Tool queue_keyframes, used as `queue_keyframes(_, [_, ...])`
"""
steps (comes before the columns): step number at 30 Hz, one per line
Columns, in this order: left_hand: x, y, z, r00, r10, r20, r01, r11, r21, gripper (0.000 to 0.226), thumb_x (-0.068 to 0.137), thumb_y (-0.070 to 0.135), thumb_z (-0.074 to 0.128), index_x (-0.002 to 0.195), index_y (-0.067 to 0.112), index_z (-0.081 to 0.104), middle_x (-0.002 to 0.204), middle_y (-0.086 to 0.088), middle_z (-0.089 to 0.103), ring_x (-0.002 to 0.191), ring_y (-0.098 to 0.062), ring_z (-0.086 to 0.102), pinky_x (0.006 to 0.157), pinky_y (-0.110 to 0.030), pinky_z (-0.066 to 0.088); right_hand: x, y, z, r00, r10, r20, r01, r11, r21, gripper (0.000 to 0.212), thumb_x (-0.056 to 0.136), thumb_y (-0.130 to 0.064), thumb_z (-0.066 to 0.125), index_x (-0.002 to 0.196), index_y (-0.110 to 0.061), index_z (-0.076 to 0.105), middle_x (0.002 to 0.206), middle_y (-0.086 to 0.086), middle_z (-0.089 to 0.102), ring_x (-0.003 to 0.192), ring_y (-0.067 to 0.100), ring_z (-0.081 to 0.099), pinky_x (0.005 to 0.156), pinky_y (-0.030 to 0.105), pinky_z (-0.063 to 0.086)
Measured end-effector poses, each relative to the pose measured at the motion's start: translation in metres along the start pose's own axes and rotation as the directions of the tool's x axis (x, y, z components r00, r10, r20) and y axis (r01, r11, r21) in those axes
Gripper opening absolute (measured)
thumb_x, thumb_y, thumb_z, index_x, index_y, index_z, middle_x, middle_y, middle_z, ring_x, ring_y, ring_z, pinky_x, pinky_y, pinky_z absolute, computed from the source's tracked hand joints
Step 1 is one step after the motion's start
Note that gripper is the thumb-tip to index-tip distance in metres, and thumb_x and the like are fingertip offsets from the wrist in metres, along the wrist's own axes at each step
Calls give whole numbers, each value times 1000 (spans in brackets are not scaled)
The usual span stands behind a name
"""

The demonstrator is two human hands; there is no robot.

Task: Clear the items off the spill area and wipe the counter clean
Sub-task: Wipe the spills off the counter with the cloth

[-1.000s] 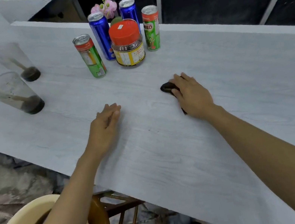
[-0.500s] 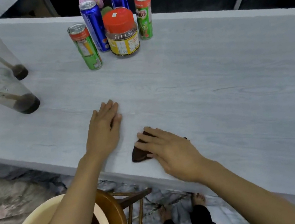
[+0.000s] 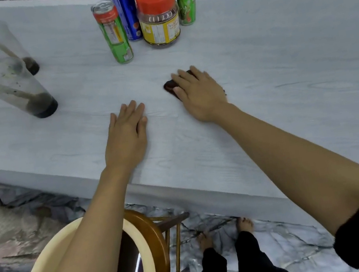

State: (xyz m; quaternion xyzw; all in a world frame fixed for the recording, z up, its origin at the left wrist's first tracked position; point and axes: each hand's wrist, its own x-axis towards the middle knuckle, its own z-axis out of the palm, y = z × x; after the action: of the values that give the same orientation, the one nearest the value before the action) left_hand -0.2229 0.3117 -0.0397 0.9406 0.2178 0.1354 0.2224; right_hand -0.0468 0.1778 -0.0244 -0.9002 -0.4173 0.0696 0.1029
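Counter, pale wood-grain, fills the frame's upper half. Left hand lies flat at centre, fingers straight and together. Right hand, just right of it, presses straight, slightly spread fingers on a dark cloth lying mid-counter.

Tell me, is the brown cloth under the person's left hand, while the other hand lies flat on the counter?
Not quite. The brown cloth is under the right hand, not the left. It is the left hand that lies flat on the counter, with nothing under it. The head view shows this.
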Motion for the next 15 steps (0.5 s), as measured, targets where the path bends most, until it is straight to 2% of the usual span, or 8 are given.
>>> queue_keyframes(9, [-5, 1, -4, 1000, -6, -29, 5, 998, -56, 43, 104, 25, 32, 143, 10, 41, 153, -9, 32, 145, -22, 20, 119, -33, 4, -118, -70, 27, 967, -254, -14, 254, 966, 55, 47, 103, -35, 26, 148, -20, 29, 155, 0, 28, 145, 24, 13, 119, 40, 5])
queue_keyframes(12, [-8, 1, -4, 1000, 4, -30, -6, 998, -56, 43, 104, 26, 32, 142, 10, 42, 153, -10, 32, 145, -22, 20, 119, -35, 4, -157, -67, 33, 971, -229, -65, 233, 971, 47, 44, 103, -31, 32, 145, -18, 35, 153, 2, 34, 144, 26, 18, 119, 42, 9])
queue_keyframes(15, [-9, -1, -3, 1000, 4, 0, -4, 1000, -24, 45, 103, 29, 31, 141, 8, 42, 152, -13, 34, 144, -27, 22, 120, -41, 5, -183, -57, 34, 987, -116, -107, 120, 992, 26, 45, 102, -32, 32, 144, -17, 38, 150, 2, 39, 143, 25, 23, 118, 47, 13])
